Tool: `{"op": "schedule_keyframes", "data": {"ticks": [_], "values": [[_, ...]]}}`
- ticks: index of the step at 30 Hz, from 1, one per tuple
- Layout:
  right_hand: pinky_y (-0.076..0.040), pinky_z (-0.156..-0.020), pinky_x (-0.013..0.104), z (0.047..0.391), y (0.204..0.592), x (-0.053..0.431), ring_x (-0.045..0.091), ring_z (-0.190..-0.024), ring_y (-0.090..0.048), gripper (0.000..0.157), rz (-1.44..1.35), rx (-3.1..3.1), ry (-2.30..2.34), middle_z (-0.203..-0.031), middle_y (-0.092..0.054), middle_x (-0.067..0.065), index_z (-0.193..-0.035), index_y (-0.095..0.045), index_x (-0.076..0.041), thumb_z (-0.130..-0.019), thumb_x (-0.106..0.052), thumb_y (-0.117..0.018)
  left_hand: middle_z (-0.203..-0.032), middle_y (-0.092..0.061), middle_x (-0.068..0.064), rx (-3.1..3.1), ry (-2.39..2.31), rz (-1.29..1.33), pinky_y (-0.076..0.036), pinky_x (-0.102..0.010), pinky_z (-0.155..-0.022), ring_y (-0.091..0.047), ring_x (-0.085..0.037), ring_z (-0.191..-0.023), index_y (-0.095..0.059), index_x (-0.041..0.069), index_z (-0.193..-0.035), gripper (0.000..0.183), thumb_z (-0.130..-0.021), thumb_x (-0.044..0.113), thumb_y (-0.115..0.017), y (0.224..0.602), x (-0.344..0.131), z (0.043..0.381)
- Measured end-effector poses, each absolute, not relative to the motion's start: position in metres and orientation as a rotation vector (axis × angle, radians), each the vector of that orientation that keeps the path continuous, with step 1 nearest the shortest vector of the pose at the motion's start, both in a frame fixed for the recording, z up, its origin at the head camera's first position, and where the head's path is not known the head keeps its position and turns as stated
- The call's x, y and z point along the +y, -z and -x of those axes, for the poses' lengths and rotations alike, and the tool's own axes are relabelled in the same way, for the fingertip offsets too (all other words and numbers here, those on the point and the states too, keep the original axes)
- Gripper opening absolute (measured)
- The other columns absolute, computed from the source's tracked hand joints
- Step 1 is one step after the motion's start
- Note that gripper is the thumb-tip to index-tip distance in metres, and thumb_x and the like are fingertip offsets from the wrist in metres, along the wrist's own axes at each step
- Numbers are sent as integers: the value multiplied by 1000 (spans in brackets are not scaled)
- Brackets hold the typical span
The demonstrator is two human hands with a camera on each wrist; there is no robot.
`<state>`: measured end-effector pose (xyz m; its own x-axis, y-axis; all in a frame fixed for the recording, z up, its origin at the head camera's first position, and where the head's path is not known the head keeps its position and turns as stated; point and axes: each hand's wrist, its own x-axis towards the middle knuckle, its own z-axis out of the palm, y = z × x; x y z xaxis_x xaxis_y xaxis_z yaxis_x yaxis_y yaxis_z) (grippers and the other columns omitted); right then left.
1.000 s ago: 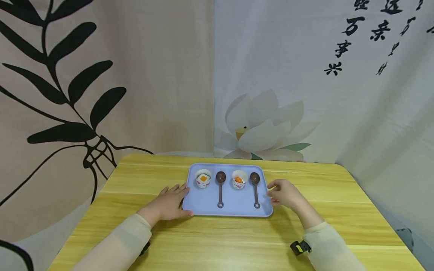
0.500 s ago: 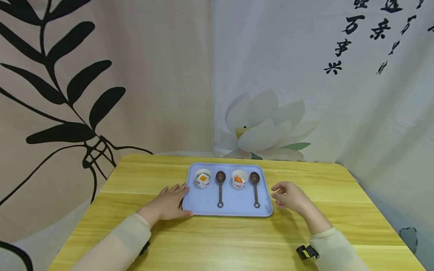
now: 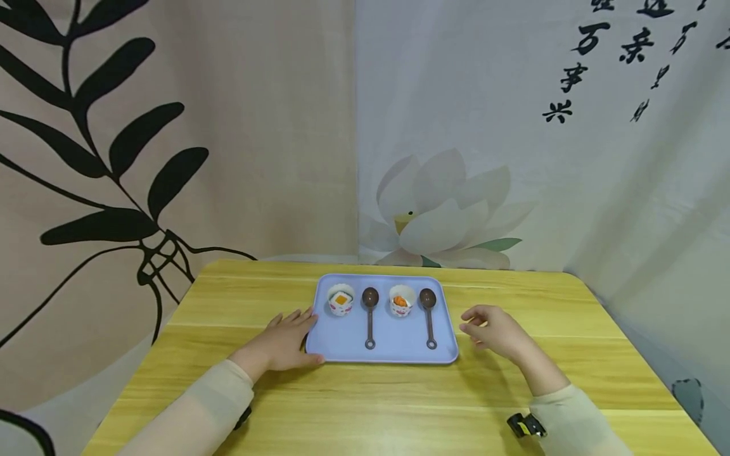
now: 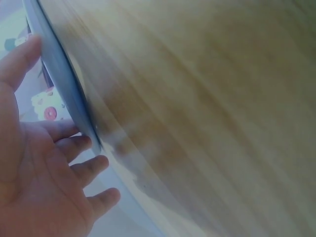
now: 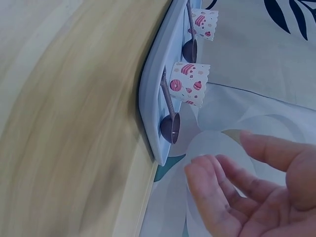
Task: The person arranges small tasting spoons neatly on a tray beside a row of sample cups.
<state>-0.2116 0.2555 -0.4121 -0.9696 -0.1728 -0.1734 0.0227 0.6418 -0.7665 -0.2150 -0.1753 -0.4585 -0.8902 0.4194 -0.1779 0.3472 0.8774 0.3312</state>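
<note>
A light-blue tray lies on the table. My left hand rests against its left edge, thumb at the near corner, fingers spread; the left wrist view shows those fingers along the rim. Beyond the tray's right edge, apart from it, hovers my right hand, holding nothing, its fingers loosely bent. On the tray stand two patterned paper cups: the left cup contains a white piece with an orange-yellow square, the right cup something orange. A brown measuring spoon lies between them, and another measuring spoon lies rightmost.
The wooden table extends around the tray on all sides. Behind it hangs a printed curtain with dark leaves, a lotus and brush characters. A dark strapped device sits at the right sleeve.
My right hand has drawn away from the tray's right edge, outward and slightly toward me. The left hand stays on the tray's left edge. Tray, cups and spoons look unmoved.
</note>
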Motion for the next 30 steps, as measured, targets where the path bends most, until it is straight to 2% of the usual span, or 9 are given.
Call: {"op": "schedule_keyframes", "data": {"ticks": [8, 14, 22, 30], "values": [[-60, -72, 40, 212, 412, 259, 28, -85, -66, 36, 160, 2710, 1156, -104, -65, 14, -124, -61, 8, -99, -18, -65, -163, -24, -16, 2805, -429, -582, -11, -65, -117, -21, -42, -149, -34, 1, -155, 99, -86, 64, -68, 457, -176, 214], [-55, -70, 35, 213, 413, 265, 21, -85, -66, 32, 240, 2856, 1019, -104, -68, 9, -119, -66, 1, -98, -22, -66, -163, -25, -16, 2809, -430, -584, -12, -65, -117, -22, -42, -148, -35, 0, -154, 98, -86, 63, -67, 456, -176, 212], [-56, -78, 42, 212, 410, 272, 28, -97, -66, 31, 351, 2950, 983, -111, -70, 11, -119, -67, 0, -98, -24, -66, -162, -27, -17, 2828, -424, -616, -14, -65, -116, -24, -41, -148, -37, 0, -153, 94, -88, 62, -66, 458, -179, 210], [-56, -82, 48, 211, 406, 278, 36, -106, -65, 30, 426, 3054, 900, -118, -68, 16, -121, -67, -2, -98, -22, -67, -157, -36, -20, 2918, -441, -681, -17, -63, -117, -30, -41, -146, -42, -2, -150, 83, -93, 54, -64, 455, -187, 206]]}}
